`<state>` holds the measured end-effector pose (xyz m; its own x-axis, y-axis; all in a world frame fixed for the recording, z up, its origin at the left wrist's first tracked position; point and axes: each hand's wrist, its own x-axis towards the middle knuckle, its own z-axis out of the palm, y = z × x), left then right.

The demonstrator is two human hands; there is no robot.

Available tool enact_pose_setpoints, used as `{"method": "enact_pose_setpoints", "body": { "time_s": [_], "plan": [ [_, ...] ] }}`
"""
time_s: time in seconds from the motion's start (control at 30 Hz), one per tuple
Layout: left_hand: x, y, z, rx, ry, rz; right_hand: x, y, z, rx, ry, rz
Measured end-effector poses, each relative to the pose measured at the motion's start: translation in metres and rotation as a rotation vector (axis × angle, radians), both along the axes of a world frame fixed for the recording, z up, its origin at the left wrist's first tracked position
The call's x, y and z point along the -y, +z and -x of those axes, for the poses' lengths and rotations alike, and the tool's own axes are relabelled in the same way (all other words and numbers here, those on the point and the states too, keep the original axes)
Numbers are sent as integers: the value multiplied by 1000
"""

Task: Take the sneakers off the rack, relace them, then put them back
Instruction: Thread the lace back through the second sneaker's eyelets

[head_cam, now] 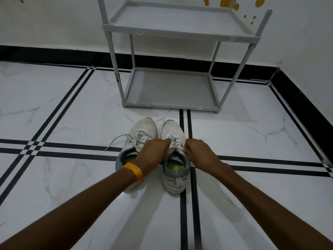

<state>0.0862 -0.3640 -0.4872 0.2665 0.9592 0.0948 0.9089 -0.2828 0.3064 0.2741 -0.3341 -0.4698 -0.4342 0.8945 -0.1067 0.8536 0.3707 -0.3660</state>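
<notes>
1. I see my left hand (153, 152) and right hand (196, 152) curled tight, each pinching the laces (173, 144) of the right sneaker (173, 159).
2. The fingertips are tucked under; I cannot make out the exact grip.
3. My left wrist, with its orange bangle (134, 171), covers part of the left sneaker (138, 136); its loose lace trails toward 9 o'clock.
4. Both sneakers are scuffed white with grey collars and green insoles, standing side by side on glossy marble-look floor (72, 123).
5. At 12 o'clock stands a grey plastic rack (171, 89), its top cut off.
</notes>
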Motion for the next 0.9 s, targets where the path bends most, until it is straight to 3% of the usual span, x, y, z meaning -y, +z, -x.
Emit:
{"method": "enact_pose_setpoints", "body": {
  "time_s": [0.1,0.3,0.53,0.6,0.7,0.9],
  "plan": [
    [0,-8,11,-137,-72,-18,5,-6,-11,166,90,-122],
    [3,-13,16,-184,-61,22,17,-19,-18,134,116,-127],
    [8,-18,20,-113,20,-13,9,-10,-11,90,-62,77],
    [10,-22,19,-92,39,-28,1,4,-17,-38,-104,266],
    [9,-26,18,-87,41,-41,-4,24,-17,-458,-159,538],
    [10,-25,15,-132,42,-16,0,9,7,-986,-322,762]
  ]
}}
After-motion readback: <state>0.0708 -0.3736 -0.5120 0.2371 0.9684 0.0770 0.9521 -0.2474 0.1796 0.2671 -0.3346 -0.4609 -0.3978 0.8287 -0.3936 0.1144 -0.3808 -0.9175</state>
